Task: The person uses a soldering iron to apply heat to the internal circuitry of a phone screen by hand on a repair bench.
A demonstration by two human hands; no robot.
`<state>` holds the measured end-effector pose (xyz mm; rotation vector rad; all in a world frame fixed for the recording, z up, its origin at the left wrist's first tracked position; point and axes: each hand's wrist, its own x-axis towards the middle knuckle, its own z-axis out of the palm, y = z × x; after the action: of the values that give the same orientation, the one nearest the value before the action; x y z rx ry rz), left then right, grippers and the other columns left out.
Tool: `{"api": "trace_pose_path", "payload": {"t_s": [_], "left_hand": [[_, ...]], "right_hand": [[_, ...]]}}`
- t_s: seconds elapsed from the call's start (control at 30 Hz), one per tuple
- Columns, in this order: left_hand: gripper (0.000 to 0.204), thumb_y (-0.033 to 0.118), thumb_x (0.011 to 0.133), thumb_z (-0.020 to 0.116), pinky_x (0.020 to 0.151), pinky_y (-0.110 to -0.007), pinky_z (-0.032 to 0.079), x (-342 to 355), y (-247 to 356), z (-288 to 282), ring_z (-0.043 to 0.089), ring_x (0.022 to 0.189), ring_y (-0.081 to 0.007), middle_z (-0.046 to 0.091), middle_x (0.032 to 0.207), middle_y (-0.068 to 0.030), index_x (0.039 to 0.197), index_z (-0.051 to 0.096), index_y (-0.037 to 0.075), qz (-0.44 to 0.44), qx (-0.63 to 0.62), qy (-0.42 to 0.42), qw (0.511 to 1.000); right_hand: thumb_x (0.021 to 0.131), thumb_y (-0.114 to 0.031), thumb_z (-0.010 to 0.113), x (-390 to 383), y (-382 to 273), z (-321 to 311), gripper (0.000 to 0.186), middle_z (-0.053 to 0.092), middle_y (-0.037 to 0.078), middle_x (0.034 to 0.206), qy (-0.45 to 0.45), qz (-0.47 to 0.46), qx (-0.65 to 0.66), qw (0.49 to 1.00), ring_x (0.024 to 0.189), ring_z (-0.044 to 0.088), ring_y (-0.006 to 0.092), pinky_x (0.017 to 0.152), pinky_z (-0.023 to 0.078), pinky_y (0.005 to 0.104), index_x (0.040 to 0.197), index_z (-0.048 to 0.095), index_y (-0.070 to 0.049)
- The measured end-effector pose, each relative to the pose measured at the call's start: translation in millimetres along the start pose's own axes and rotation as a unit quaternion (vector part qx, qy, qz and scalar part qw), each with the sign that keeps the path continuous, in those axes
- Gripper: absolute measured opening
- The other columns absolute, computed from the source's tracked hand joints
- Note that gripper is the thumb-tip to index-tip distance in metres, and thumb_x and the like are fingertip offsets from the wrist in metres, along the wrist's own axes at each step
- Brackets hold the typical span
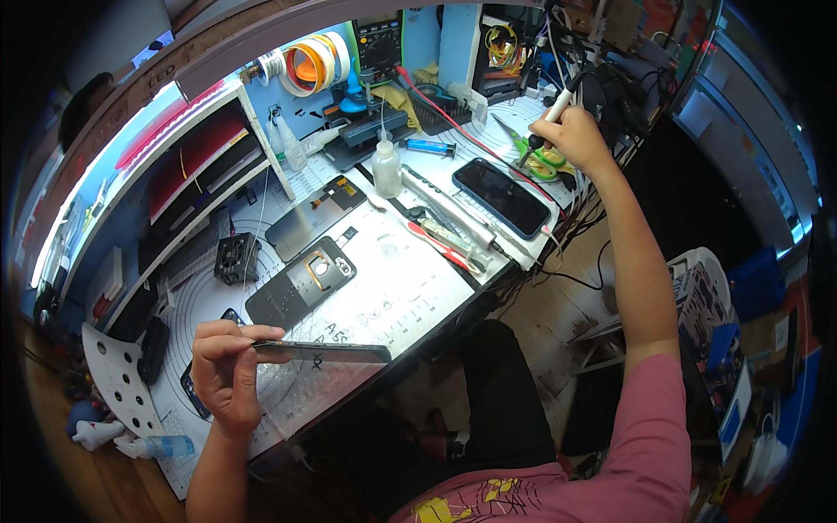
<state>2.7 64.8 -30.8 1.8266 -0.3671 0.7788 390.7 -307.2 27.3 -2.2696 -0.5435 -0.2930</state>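
My left hand (228, 375), at the lower left, grips a thin dark phone-like slab (327, 353) by one end, nearly edge-on. My right hand (571, 139) holds a soldering iron (565, 98) with a white-and-black handle, its lower end beside green-handled scissors (545, 172) and a yellowish item. A dark phone housing (288, 296) lies on the white mat (410, 305), below a separated screen part (296, 231). A dark smartphone (501, 196) lies face up under my right hand's side, with a cable at its end.
A squeeze bottle (387, 170), red-and-white brush (436, 246), blue syringe (429, 146) and small black fan (235, 258) stand or lie on the bench. Shelves (192, 166), tape rolls (309, 65) and a multimeter (377, 44) line the back. A person's head (83, 109) shows at upper left.
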Motion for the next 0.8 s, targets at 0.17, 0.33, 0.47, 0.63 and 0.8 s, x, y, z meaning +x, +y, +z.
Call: {"api": "trace_pose_path", "payload": {"t_s": [0.17,0.33,0.47,0.63,0.8], "left_hand": [[0.009,-0.005,0.101,0.044,0.071,-0.034,0.068,0.3,0.7,-0.3,0.069,0.100,-0.0305,0.042,0.104,-0.0126,0.109,0.045,-0.003,-0.002,0.004,-0.004,1.000],[0.009,-0.006,0.100,0.043,0.070,-0.034,0.068,0.1,1.7,-0.5,0.069,0.100,-0.0304,0.042,0.104,-0.0126,0.109,0.045,-0.003,-0.003,0.007,-0.004,1.000],[0.009,-0.006,0.100,0.043,0.070,-0.034,0.068,0.2,1.0,-0.2,0.069,0.100,-0.0305,0.042,0.104,-0.0126,0.109,0.045,-0.003,-0.002,0.008,-0.005,1.000],[0.009,-0.006,0.100,0.044,0.069,-0.034,0.068,0.6,-0.3,0.5,0.069,0.100,-0.0307,0.042,0.104,-0.0129,0.109,0.046,-0.003,0.002,0.010,-0.006,1.000],[0.012,-0.009,0.097,0.046,0.069,-0.035,0.068,-0.6,0.1,0.3,0.070,0.096,-0.0329,0.044,0.103,-0.0140,0.109,0.047,-0.005,-0.001,0.003,0.010,1.000]], "right_hand": [[0.076,-0.028,0.073,0.0,-5.0,-3.1,0.036,0.068,0.013,0.064,0.016,-0.008,-0.008,1.000,0.060,0.066,0.0192,0.061,0.051,0.0332,0.075,0.070,0.008],[0.076,-0.027,0.072,-3.8,-8.6,-2.0,0.035,0.067,0.014,0.064,0.027,-0.016,-0.040,0.999,0.058,0.066,0.0204,0.060,0.051,0.0346,0.074,0.070,0.007],[0.076,-0.028,0.072,-3.1,-1.5,-1.6,0.035,0.066,0.016,0.063,0.030,-0.027,-0.057,0.998,0.059,0.065,0.0227,0.062,0.051,0.0360,0.075,0.069,0.007],[0.075,-0.029,0.073,-7.5,-3.8,1.4,0.036,0.066,0.019,0.065,0.045,-0.035,-0.051,0.997,0.062,0.067,0.0262,0.064,0.053,0.0374,0.077,0.070,0.007],[0.075,-0.029,0.074,-9.4,-6.3,-1.4,0.037,0.068,0.022,0.068,0.054,-0.042,-0.052,0.996,0.065,0.069,0.0291,0.068,0.054,0.0384,0.080,0.071,0.007]]}}
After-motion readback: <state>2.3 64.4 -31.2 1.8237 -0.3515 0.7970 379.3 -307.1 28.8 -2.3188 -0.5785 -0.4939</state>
